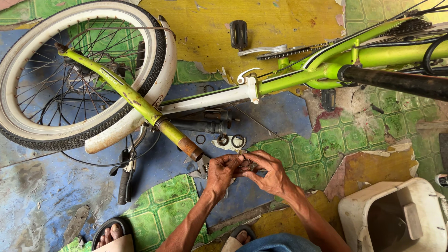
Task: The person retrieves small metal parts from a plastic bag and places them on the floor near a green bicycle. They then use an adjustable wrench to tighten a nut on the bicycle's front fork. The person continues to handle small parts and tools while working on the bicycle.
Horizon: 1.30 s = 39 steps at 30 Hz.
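Both the left hand [223,171] and right hand [268,171] are pinching a small metal part [246,164], sitting at five o'clock from the rusty fork stem [189,147].

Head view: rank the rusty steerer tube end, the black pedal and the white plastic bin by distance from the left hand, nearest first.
1. Rusty steerer tube end: just up and left of the left hand, on the green fork.
2. White plastic bin: far right, in the lower corner, past the right hand.
3. Black pedal: top of the view, on the yellow floor patch.

The bin and pedal are close to a tie.
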Available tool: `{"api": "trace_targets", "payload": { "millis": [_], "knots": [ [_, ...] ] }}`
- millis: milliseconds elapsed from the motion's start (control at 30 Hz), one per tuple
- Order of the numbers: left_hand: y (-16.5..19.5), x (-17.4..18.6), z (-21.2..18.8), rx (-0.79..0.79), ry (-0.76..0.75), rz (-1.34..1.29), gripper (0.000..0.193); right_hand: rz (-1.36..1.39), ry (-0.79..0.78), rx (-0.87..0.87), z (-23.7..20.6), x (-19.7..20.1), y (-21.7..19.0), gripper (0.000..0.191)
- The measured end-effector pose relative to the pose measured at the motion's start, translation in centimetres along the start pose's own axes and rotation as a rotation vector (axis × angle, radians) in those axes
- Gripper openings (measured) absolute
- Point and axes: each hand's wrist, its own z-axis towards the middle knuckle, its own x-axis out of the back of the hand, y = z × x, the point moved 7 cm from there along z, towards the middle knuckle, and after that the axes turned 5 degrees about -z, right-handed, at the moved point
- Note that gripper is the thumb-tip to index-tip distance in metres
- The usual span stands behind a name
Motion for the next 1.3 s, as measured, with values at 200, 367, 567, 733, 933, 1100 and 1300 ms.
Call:
{"api": "trace_targets", "payload": {
  "millis": [200, 367, 567, 733, 933, 1100, 1300],
  "knots": [
    [-0.1, 0.0, 0.3, -0.002, -0.098, -0.010, 0.023, 0.015, 0.002, -0.029, -0.9, -0.5, 1.9, 0.050],
    [-0.1, 0.0, 0.7, -0.012, -0.147, -0.027, 0.023, 0.001, 0.006, -0.010, -1.2, -0.6, 2.5, 0.049],
    [-0.5, 0.3, 1.1, 0.015, -0.139, 0.021, 0.021, -0.027, 0.022, 0.049, -1.1, -0.5, 2.0, 0.051],
    [-0.8, 0.2, 1.0, 0.060, -0.126, -0.013, 0.025, 0.011, 0.000, 0.004, -0.7, -0.2, 1.3, 0.057],
    [-0.7, -0.1, 0.9, 0.084, -0.148, -0.082, 0.027, 0.103, 0.018, -0.073, -0.6, 0.6, 0.7, 0.055],
    [-0.5, 0.0, 0.8, 0.070, -0.158, -0.074, 0.027, 0.109, 0.031, -0.069, -0.6, 0.4, 0.5, 0.051],
    [-0.7, 0.1, 0.7, 0.079, -0.143, -0.028, 0.026, 0.044, 0.029, -0.028, -0.9, 0.3, 0.6, 0.051]
  ]
}}
